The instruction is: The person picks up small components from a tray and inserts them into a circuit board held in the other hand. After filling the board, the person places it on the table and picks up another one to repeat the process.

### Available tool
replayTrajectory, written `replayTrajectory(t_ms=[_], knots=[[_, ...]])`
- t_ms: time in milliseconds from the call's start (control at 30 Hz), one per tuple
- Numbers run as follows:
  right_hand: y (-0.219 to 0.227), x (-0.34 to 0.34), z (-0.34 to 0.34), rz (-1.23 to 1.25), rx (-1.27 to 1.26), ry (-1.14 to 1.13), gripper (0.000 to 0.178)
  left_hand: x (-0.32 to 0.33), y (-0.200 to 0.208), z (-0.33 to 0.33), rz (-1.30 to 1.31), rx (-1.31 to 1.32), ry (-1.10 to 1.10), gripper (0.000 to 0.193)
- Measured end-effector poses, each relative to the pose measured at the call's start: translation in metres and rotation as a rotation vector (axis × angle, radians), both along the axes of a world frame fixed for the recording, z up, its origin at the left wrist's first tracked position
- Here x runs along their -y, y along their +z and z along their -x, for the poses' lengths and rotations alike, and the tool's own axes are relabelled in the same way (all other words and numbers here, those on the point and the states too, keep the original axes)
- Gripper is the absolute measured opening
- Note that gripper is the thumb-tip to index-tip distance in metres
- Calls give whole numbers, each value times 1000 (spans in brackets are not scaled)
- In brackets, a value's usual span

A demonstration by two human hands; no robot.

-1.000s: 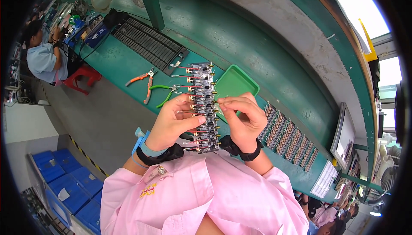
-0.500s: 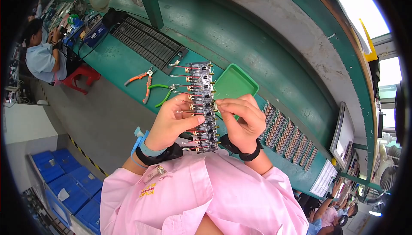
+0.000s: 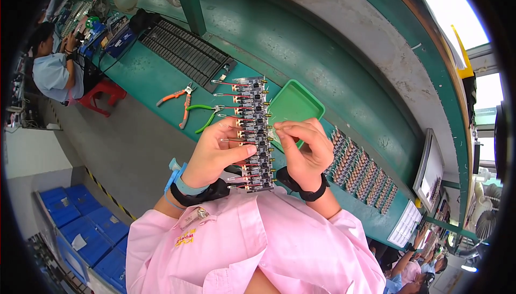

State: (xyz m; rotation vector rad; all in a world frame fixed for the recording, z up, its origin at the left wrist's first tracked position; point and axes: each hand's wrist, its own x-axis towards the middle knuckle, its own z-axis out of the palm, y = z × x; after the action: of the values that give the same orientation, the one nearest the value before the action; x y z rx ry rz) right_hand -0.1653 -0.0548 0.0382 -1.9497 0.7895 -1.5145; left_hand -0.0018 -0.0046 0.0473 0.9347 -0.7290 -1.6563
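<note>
My left hand [image 3: 217,151] grips a long strip of small black electronic modules [image 3: 251,100] from its left side, thumb across the front. Red wires with clear tips stick out of the strip to the left, and brass-coloured pins line its right edge. Close to those pins, at the strip's middle, my right hand [image 3: 305,146] is closed in a pinch; anything between its fingertips is too small to make out. Behind the strip and my right hand lies a green tray [image 3: 295,100], partly covered by them, with thin pale bits in it.
Orange-handled cutters [image 3: 185,106] and green-handled pliers [image 3: 207,115] lie left of the strip. Beyond them is a black slotted rack [image 3: 185,52]. Rows of similar small parts [image 3: 360,170] and a white gridded tray [image 3: 405,224] are on the right. A co-worker [image 3: 54,71] sits far left.
My right fingertips have shifted slightly to the right, a little away from the strip's pins. My left hand and the strip stay nearly where they were.
</note>
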Motion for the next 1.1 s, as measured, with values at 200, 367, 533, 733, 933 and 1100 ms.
replayTrajectory(t_ms=[200, 367, 533, 733, 933, 1100], knots=[[-6, -2, -1, -90, 87, 39, 20, 0, -1, -1, -7, -43, -44, 33], [-8, -7, -6, -248, 202, 55, 24, -1, 0, -1, -28, -22, -55, 32], [-7, -12, -16, -399, 481, 70, 27, -1, 1, 0, -35, -17, -63, 31], [-11, -14, -21, -328, 557, 2, 29, -1, 3, 4, -32, -58, -52, 31], [-8, -11, -16, -359, 583, 19, 31, -1, 0, 4, -21, -47, -12, 32], [-7, -15, -5, -419, 511, 141, 32, -2, -4, 2, -30, -7, 76, 32]])
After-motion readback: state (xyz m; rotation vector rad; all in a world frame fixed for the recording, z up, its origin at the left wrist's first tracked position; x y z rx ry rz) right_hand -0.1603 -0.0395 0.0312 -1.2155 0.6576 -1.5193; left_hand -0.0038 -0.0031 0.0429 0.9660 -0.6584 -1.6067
